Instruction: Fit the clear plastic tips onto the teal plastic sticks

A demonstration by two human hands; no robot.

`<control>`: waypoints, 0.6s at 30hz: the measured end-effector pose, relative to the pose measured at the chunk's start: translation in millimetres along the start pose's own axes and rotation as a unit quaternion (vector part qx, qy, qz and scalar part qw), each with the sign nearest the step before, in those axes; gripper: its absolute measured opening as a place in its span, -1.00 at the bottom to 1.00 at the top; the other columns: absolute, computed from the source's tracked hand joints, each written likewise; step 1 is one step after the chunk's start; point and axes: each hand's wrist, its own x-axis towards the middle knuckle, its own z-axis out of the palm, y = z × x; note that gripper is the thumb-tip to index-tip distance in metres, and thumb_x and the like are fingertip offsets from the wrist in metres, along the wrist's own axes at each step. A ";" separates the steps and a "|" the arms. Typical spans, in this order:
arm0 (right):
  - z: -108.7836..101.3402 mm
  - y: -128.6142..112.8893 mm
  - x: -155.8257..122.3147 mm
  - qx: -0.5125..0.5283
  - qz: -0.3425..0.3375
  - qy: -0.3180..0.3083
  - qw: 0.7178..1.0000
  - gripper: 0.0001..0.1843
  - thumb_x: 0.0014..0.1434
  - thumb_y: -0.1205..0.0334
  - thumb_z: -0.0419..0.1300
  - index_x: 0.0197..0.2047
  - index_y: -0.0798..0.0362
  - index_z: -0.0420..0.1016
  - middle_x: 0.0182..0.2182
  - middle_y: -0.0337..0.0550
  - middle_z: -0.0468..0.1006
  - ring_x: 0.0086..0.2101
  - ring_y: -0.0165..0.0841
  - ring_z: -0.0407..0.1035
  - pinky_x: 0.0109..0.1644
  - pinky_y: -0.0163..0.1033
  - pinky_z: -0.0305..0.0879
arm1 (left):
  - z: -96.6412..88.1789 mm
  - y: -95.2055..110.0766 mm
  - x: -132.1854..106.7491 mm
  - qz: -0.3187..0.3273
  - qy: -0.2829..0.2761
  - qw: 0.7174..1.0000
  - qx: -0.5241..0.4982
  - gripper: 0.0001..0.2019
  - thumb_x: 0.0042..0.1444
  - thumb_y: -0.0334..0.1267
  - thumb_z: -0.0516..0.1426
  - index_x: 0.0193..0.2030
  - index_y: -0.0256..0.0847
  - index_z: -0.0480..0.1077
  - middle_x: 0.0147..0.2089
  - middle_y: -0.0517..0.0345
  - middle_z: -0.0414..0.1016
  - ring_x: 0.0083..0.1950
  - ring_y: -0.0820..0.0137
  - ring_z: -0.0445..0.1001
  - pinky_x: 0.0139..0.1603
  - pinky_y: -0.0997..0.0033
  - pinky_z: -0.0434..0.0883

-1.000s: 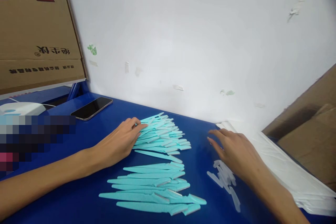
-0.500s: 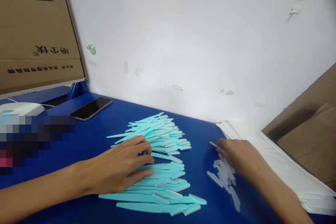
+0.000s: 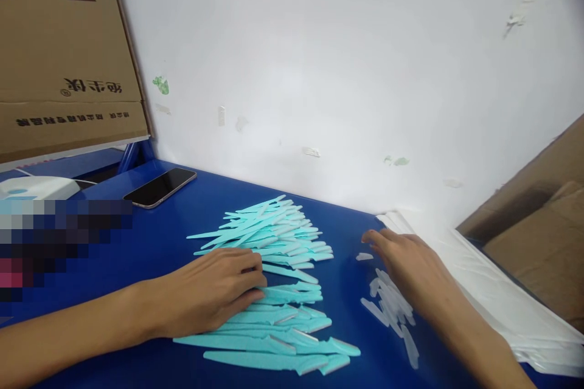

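Note:
Many turquoise eyebrow razors [image 3: 278,343] lie in an overlapping spread on the blue table, most with their blade ends to the right. My left hand [image 3: 219,289] rests on the middle of them, fingers curled and thumb drawn in close to the index finger. What its fingertips pinch, if anything, is hidden. My right hand [image 3: 401,255] hovers at the right, fingers apart and holding nothing. Just below its fingertips is one translucent blade cap [image 3: 364,256]. A small heap of similar caps [image 3: 390,298] lies beside the wrist.
A phone [image 3: 162,188] lies at the back left by the white wall [image 3: 292,73]. White plastic sheeting [image 3: 493,292] covers the table's right side. Cardboard boxes stand at left [image 3: 68,55] and right [image 3: 538,237]. A white device [image 3: 41,188] sits at far left.
My right hand has let go of a cap, which is now apart from its fingers, and the fingers have spread. My left thumb and index finger have come closer together.

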 end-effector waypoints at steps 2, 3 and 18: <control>-1.9 -3.7 0.4 0.020 0.004 0.027 0.999 -0.42 0.14 0.64 0.03 0.09 -0.08 0.50 -0.11 -0.08 0.59 -0.30 -0.19 0.56 -0.31 -0.19 0.32 | 0.6 -0.8 0.4 0.004 0.001 1.000 -0.001 -0.82 0.47 -0.31 0.02 -0.04 -0.16 0.46 -0.15 0.10 0.49 -0.16 0.30 0.48 -0.11 0.32 0.37; -2.6 -6.1 0.7 0.037 0.002 0.039 0.999 -0.39 0.14 0.66 0.00 0.11 -0.08 0.48 -0.06 -0.07 0.57 -0.32 -0.22 0.56 -0.34 -0.21 0.32 | 0.8 -1.2 0.7 0.006 0.005 1.000 -0.004 -0.81 0.48 -0.30 0.01 -0.05 -0.17 0.46 -0.16 0.09 0.49 -0.16 0.31 0.48 -0.12 0.34 0.37; -12.6 -56.3 1.2 0.295 -0.110 0.099 0.944 -0.76 0.48 0.26 0.05 0.13 -0.07 0.45 -0.10 -0.11 0.62 -0.15 -0.23 0.58 -0.12 -0.14 0.51 | 4.4 -6.1 0.2 0.006 0.040 0.999 0.014 -0.76 0.52 -0.33 -0.12 0.02 -0.18 0.37 -0.22 0.12 0.51 -0.26 0.34 0.45 -0.25 0.38 0.31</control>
